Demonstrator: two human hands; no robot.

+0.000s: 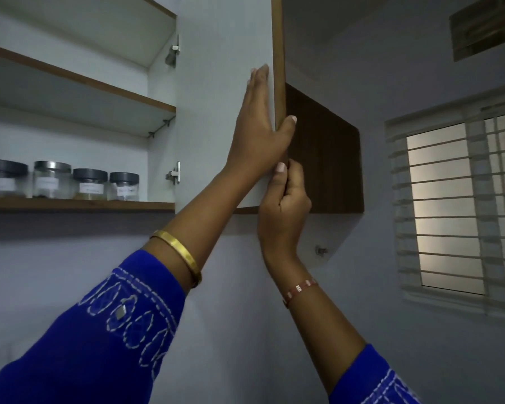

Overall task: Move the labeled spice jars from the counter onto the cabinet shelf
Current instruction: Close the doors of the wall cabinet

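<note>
The left hand [260,126] lies flat on the open cabinet door [222,97], the right hand [286,199] grips its edge, and four jars [70,182] stand on the shelf [79,205].

Blue embroidered sleeves, a gold bangle and a beaded bracelet

The left sleeve [99,330], in the lower left of the frame, is bright blue cloth stitched with white running-stitch loops and ovals and set with small mirror pieces near its cuff. Above that cuff, towards the centre, a plain, broad gold bangle [178,253] rings the forearm. The right sleeve [370,380], at the bottom right of centre, is the same blue with white stitching. Above it a thin bracelet [301,288] of reddish and white beads circles the wrist.
</note>
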